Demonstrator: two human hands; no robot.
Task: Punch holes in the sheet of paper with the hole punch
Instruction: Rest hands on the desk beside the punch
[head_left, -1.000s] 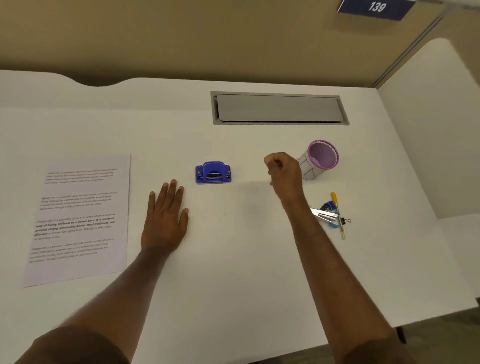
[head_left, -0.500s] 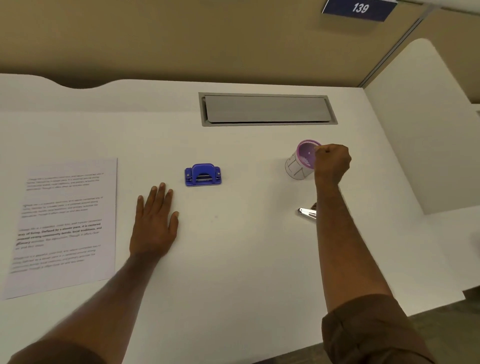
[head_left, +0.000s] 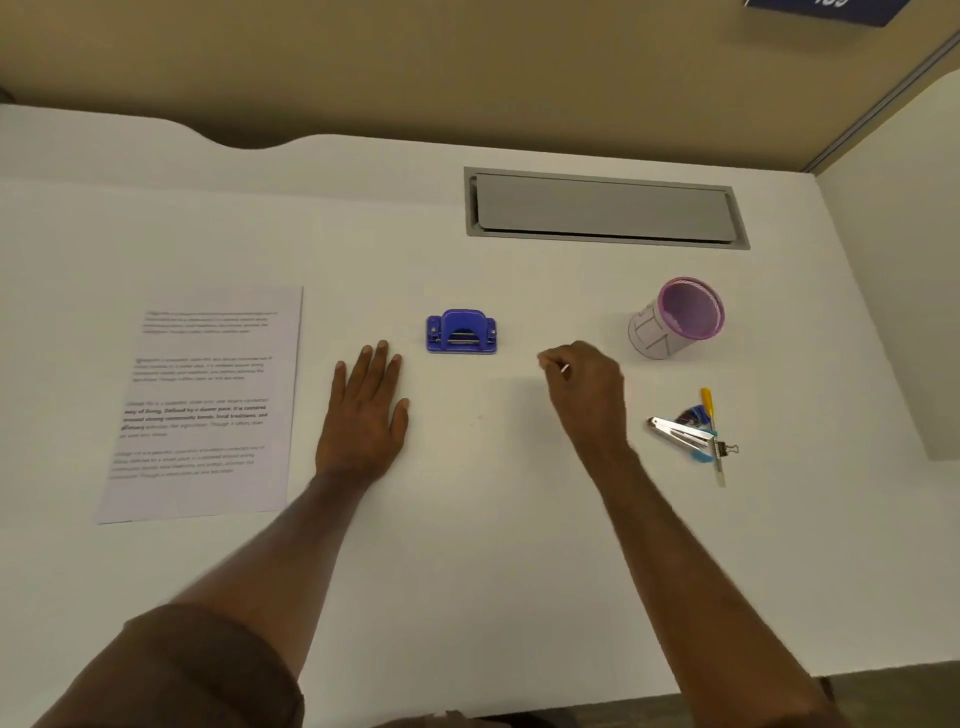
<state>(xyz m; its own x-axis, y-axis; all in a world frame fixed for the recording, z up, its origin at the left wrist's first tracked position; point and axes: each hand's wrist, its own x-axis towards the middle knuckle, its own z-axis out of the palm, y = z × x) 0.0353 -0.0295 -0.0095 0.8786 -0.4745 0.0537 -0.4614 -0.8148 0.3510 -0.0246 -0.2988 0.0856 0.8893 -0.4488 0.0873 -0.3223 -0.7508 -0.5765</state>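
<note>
A printed sheet of paper (head_left: 208, 405) lies flat at the left of the white desk (head_left: 467, 545). The blue hole punch (head_left: 461, 332) stands near the desk's middle, apart from the paper. My left hand (head_left: 366, 415) rests palm down between the two, its fingertips just left of the punch, holding nothing. To the right of the punch my right hand (head_left: 584, 392) hovers with its fingers curled and pinched together. A small pale sliver shows at the fingertips; I cannot tell what it is.
A purple-rimmed pen cup (head_left: 675, 319) stands right of my right hand. Closer to the desk's right edge lie a metal stapler (head_left: 680, 431), a yellow-handled tool (head_left: 711, 431) and a binder clip (head_left: 727, 448). A grey cable hatch (head_left: 605, 209) sits at the back.
My right hand went right to the pen cup and has come back left, now beside the hole punch. My left hand has stayed flat on the desk.
</note>
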